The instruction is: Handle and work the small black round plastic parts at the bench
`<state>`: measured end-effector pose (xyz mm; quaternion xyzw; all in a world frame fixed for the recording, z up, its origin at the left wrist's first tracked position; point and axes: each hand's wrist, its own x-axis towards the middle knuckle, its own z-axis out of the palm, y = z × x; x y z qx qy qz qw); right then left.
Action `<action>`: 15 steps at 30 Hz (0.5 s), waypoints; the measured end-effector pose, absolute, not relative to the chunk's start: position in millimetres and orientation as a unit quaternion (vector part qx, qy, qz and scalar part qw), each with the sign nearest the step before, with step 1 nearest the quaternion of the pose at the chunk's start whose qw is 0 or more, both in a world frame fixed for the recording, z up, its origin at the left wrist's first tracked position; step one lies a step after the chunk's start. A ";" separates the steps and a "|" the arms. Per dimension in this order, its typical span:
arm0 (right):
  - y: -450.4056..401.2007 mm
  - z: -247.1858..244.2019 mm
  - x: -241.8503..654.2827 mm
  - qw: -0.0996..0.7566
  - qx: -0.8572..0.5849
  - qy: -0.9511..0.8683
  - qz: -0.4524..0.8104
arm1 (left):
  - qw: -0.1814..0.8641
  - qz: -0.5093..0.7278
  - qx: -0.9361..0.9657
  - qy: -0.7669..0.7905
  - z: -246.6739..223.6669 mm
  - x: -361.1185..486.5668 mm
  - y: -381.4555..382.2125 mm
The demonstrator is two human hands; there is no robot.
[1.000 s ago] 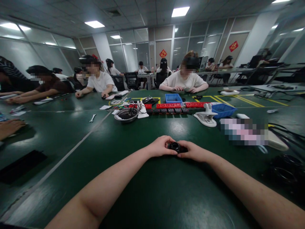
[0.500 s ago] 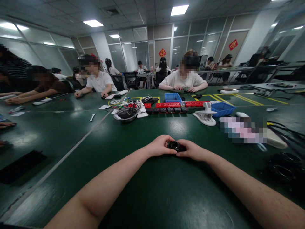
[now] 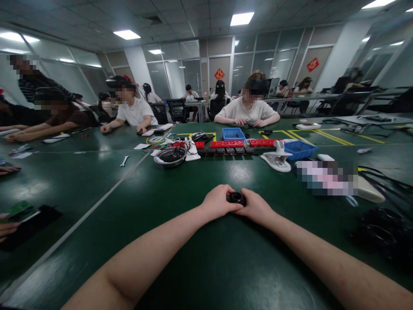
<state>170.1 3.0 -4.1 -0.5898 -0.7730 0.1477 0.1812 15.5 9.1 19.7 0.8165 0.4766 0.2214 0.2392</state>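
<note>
A small round black part with a ring-shaped opening on top (image 3: 237,198) sits low over the green table (image 3: 180,189), between my two hands. My left hand (image 3: 219,200) grips it from the left, thumb along the near side. From the right, my right hand (image 3: 256,204) closes on the same part, its fingers partly hidden behind it. Both thumbs come close together at the front. The underside of the part is out of sight, so I cannot tell whether it touches the tabletop.
Ahead lie a metal bowl (image 3: 170,156) with black cable, red power strips (image 3: 228,143), a white clip base (image 3: 276,157) and blue bins (image 3: 300,150). Black ring-shaped parts (image 3: 382,232) are at right, a wrench (image 3: 124,161) at left. A co-worker's hand (image 3: 8,228) holds a green board.
My right hand has shifted slightly around the black part, its fingers now more behind it. At far left, a co-worker's hand with a green board has come into view.
</note>
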 end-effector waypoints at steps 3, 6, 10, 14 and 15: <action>-2.5 -3.8 162.5 0.153 -0.635 -0.754 0.073 | 0.190 0.235 0.807 0.507 17.6 18.3 4.3; -5.0 -3.5 160.7 0.155 -0.633 -0.756 0.056 | 0.165 0.250 0.809 0.505 16.4 18.2 3.2; 0.1 -0.8 171.2 0.209 -0.529 -0.807 0.162 | 0.202 0.243 0.838 0.444 18.6 12.4 10.3; 7.6 8.0 186.0 0.200 -0.404 -0.829 0.331 | 0.268 0.212 0.859 0.382 22.4 5.5 18.9; 8.6 10.4 188.2 0.192 -0.390 -0.825 0.362 | 0.281 0.208 0.858 0.376 22.8 4.5 20.3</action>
